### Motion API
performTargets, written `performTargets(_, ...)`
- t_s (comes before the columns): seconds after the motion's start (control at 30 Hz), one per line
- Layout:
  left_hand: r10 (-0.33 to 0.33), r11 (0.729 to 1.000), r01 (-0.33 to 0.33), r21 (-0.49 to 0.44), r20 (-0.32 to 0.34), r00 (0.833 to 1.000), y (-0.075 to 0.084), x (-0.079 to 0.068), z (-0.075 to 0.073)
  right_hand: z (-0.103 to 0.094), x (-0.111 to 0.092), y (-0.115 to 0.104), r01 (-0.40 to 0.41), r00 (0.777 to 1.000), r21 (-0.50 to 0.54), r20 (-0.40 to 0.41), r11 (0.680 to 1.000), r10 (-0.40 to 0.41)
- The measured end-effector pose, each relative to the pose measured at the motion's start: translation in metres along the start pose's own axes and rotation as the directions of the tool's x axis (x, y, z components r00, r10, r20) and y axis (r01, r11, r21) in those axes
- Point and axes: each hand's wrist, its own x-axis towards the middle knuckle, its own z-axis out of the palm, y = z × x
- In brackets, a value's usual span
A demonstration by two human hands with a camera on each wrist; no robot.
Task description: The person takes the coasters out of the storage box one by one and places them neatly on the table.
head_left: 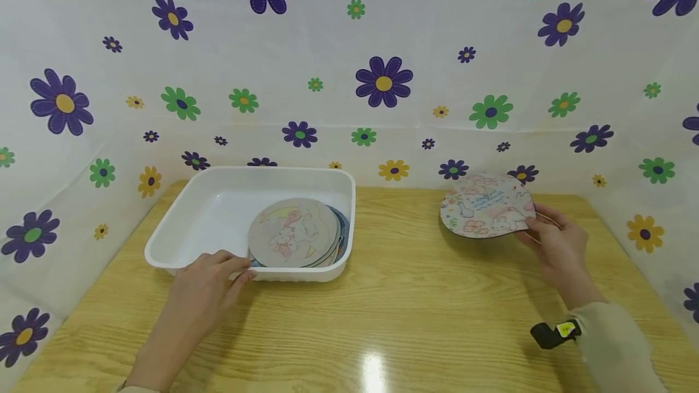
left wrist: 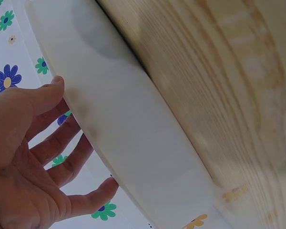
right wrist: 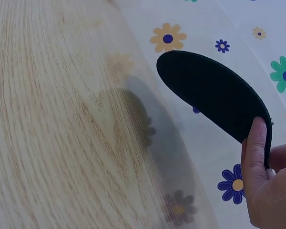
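Observation:
In the head view my right hand (head_left: 559, 247) pinches a round mouse pad (head_left: 488, 206) by its right edge, thumb on top and fingers beneath. Its pale face carries pink and blue cartoon prints. The right wrist view shows the black underside of this mouse pad (right wrist: 209, 88), bent and raised over the table. My left hand (head_left: 210, 281) grips the front rim of a white plastic basin (head_left: 204, 211), with the thumb outside the wall (left wrist: 114, 109). Inside the basin, at its right end, lies a stack of round printed mouse pads (head_left: 295, 232).
Under everything is a wood-grain table (head_left: 415, 308). A white cloth with purple, green and yellow flowers (head_left: 327, 47) hangs behind it and along both sides. A black strap with a yellow label (head_left: 557, 332) sits at the right sleeve.

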Motion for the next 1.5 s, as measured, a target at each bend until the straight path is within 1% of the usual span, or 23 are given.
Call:
performTargets(0.03, 0.004, 1.0, -0.004, -0.001, -0.003, 1.0, 0.0, 0.0, 0.0, -0.008, 0.008, 0.005, 0.01, 1.0, 0.006, 0.0, 1.0, -0.01)
performTargets(0.13, 0.006, 1.0, -0.006, 0.0, -0.001, 1.0, 0.0, 0.0, 0.0, -0.015, 0.015, 0.007, 0.0, 1.0, 0.038, -0.005, 0.999, 0.001)
performTargets(0.27, -0.002, 1.0, 0.002, 0.0, 0.01, 1.0, 0.0, -0.001, 0.0, -0.007, -0.001, -0.007, -0.029, 0.999, 0.013, -0.029, 1.0, 0.029)
performTargets(0.33, -0.004, 1.0, 0.004, 0.0, 0.015, 1.0, 0.0, 0.0, -0.001, -0.008, -0.003, -0.008, -0.02, 0.999, -0.011, -0.042, 1.0, 0.019)
performTargets(0.37, -0.005, 1.0, 0.005, 0.0, 0.016, 1.0, 0.0, 0.0, -0.001, -0.006, -0.007, -0.011, -0.022, 0.999, -0.005, -0.047, 1.0, 0.021)
performTargets(0.43, -0.005, 1.0, 0.005, -0.001, 0.018, 1.0, 0.0, -0.001, -0.001, 0.0, -0.016, -0.018, -0.03, 0.998, 0.022, -0.055, 0.999, 0.031)
performTargets(0.53, -0.002, 1.0, 0.002, -0.001, 0.018, 1.0, -0.001, 0.0, -0.001, 0.005, -0.027, -0.026, -0.041, 0.998, 0.091, -0.046, 0.995, 0.045)
performTargets(0.63, 0.0, 1.0, 0.0, 0.0, 0.017, 1.0, -0.001, 0.0, -0.001, 0.005, -0.032, -0.029, -0.05, 0.997, 0.127, -0.045, 0.991, 0.056)
performTargets(0.77, 0.001, 1.0, -0.001, -0.001, 0.016, 1.0, -0.001, 0.0, -0.001, 0.0, -0.029, -0.029, -0.041, 0.997, 0.145, -0.061, 0.989, 0.05)
performTargets(0.9, -0.003, 1.0, 0.003, -0.004, 0.019, 1.0, 0.0, 0.0, -0.001, -0.006, -0.024, -0.027, -0.017, 0.995, 0.107, -0.098, 0.994, 0.027)
performTargets(1.0, -0.001, 1.0, 0.001, -0.009, 0.017, 1.0, 0.0, 0.0, -0.002, -0.01, -0.022, -0.028, -0.021, 0.994, 0.105, -0.106, 0.994, 0.032)
performTargets(1.07, 0.002, 1.0, -0.002, -0.011, 0.012, 1.0, 0.0, 0.0, -0.002, -0.012, -0.021, -0.03, -0.036, 0.993, 0.132, -0.107, 0.991, 0.05)
performTargets(1.13, 0.009, 1.0, -0.009, -0.009, 0.003, 1.0, -0.001, 0.0, -0.002, -0.014, -0.019, -0.03, -0.04, 0.99, 0.134, -0.126, 0.99, 0.057)
performTargets(1.23, 0.016, 1.0, -0.016, -0.004, -0.006, 1.0, -0.001, -0.001, -0.001, -0.02, -0.015, -0.027, -0.038, 0.985, 0.089, -0.167, 0.995, 0.052)
performTargets(1.37, 0.011, 1.0, -0.011, -0.002, 0.0, 1.0, 0.0, -0.001, -0.001, -0.029, -0.008, -0.023, -0.045, 0.976, 0.039, -0.212, 0.998, 0.052)
performTargets(1.5, -0.007, 1.0, 0.007, -0.002, 0.016, 1.0, 0.0, -0.001, -0.002, -0.031, -0.009, -0.024, -0.046, 0.973, 0.06, -0.224, 0.997, 0.058)
